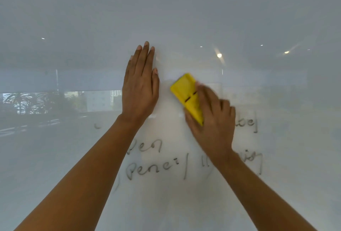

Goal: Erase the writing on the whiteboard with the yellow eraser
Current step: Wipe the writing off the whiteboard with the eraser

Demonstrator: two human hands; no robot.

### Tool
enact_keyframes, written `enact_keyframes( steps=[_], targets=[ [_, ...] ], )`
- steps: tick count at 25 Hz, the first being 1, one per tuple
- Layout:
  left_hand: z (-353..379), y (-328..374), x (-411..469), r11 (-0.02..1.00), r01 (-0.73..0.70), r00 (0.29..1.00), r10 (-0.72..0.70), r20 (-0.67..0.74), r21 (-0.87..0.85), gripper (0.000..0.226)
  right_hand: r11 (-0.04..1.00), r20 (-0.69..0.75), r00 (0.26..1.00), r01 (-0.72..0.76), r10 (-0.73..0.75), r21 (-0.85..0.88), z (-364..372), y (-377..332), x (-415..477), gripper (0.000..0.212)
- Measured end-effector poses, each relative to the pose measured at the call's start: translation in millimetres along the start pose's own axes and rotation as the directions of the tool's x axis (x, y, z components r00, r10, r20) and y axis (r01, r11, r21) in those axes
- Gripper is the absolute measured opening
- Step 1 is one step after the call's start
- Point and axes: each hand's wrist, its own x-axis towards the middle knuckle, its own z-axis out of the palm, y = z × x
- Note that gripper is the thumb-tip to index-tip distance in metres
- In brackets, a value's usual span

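Mostly glossy whiteboard, faint writing

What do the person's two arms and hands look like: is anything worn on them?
Both forearms are bare as far as the picture shows them: no sleeves appear. The left hand and the right hand wear no gloves. I see no watch, bracelet or ring. The right hand is somewhat blurred, so small details there are uncertain.

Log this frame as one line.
phase: wiping | right hand: grips eraser on whiteboard | left hand: flat on board | writing: remains below
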Motion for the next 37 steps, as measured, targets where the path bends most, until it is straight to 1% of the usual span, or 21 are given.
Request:
enact_keyframes(
  steps=[3, 5, 6, 8, 10, 12, 13, 14, 16, 18, 19, 21, 22, 24, 25, 27, 30, 32, 34, 35, 37],
  targets=[
    [4, -3, -5, 0.999, -0.026, 0.999, 0.025, 0.022, 0.032, 0.047, 0.964, 0.082, 0.961, 0.262, -0.265, 0.053, -11, 27, -29, 0.055],
    [5, -5, -7, 0.998, -0.04, 0.999, 0.038, 0.029, 0.049, 0.047, 0.97, 0.077, 0.967, 0.243, -0.243, 0.01, -15, 59, -22, 0.054],
    [5, -5, -8, 0.998, -0.041, 0.999, 0.04, 0.029, 0.051, 0.047, 0.987, 0.045, 0.986, 0.16, -0.158, -0.029, -14, 75, -14, 0.053],
    [5, -5, -8, 0.998, -0.04, 0.999, 0.039, 0.024, 0.053, 0.046, 0.991, -0.04, 0.994, -0.105, 0.102, -0.083, -11, 94, 12, 0.056],
    [7, -4, -9, 0.998, -0.039, 0.999, 0.038, 0.022, 0.058, 0.046, 0.916, -0.124, 0.914, -0.396, 0.386, -0.063, -5, 96, 41, 0.062],
    [7, -4, -9, 0.997, -0.033, 0.999, 0.031, 0.021, 0.069, 0.046, 0.836, -0.175, 0.826, -0.548, 0.536, -0.03, 0, 80, 60, 0.064],
    [7, -5, -9, 0.997, -0.029, 0.999, 0.028, 0.018, 0.07, 0.046, 0.846, -0.169, 0.836, -0.533, 0.522, -0.024, 2, 69, 60, 0.064],
    [7, -5, -9, 0.997, -0.027, 1.0, 0.026, 0.016, 0.067, 0.046, 0.89, -0.138, 0.884, -0.455, 0.448, -0.023, 2, 57, 51, 0.064],
    [7, -5, -10, 0.997, -0.03, 0.999, 0.029, 0.014, 0.065, 0.046, 0.986, -0.038, 0.985, -0.166, 0.166, 0.006, -2, 29, 15, 0.06],
    [7, -5, -10, 0.997, -0.036, 0.999, 0.035, 0.014, 0.061, 0.046, 0.993, 0.054, 0.992, 0.108, -0.111, 0.056, -11, 15, -22, 0.057],
    [7, -6, -10, 0.998, -0.036, 0.999, 0.035, 0.014, 0.06, 0.046, 0.979, 0.085, 0.977, 0.191, -0.197, 0.071, -14, 17, -31, 0.056],
    [7, -6, -10, 0.997, -0.038, 0.999, 0.037, 0.01, 0.064, 0.046, 0.977, 0.102, 0.972, 0.206, -0.211, 0.06, -16, 35, -28, 0.054],
    [7, -7, -9, 0.997, -0.039, 0.999, 0.038, 0.009, 0.066, 0.046, 0.991, 0.075, 0.989, 0.128, -0.13, 0.027, -15, 47, -23, 0.054],
    [6, -7, -10, 0.997, -0.034, 0.999, 0.033, 0.009, 0.069, 0.046, 0.987, -0.028, 0.988, -0.155, 0.154, -0.04, -15, 73, -11, 0.056],
    [7, -7, -10, 0.997, -0.031, 0.999, 0.031, 0.008, 0.069, 0.046, 0.949, -0.07, 0.949, -0.311, 0.307, -0.051, -17, 85, -8, 0.058],
    [7, -6, -11, 0.997, -0.03, 1.0, 0.029, 0.007, 0.066, 0.046, 0.826, -0.126, 0.823, -0.562, 0.553, -0.046, -20, 99, -13, 0.062],
    [7, -5, -11, 0.997, -0.031, 1.0, 0.031, 0.004, 0.068, 0.046, 0.675, -0.172, 0.666, -0.738, 0.726, -0.009, -23, 91, -31, 0.064],
    [8, -4, -11, 0.997, -0.033, 0.999, 0.033, 0.005, 0.071, 0.046, 0.632, -0.17, 0.619, -0.775, 0.766, 0.026, -23, 74, -41, 0.064],
    [8, -4, -11, 0.997, -0.028, 1.0, 0.027, 0.003, 0.075, 0.046, 0.678, -0.147, 0.666, -0.733, 0.731, 0.048, -21, 48, -44, 0.063],
    [8, -4, -11, 0.997, -0.027, 1.0, 0.027, 0.002, 0.074, 0.046, 0.741, -0.117, 0.734, -0.669, 0.669, 0.045, -19, 32, -45, 0.062],
    [8, -4, -11, 0.997, -0.03, 1.0, 0.03, 0.004, 0.065, 0.046, 0.895, -0.008, 0.895, -0.446, 0.446, 0.033, -18, -3, -54, 0.06]
  ],
)
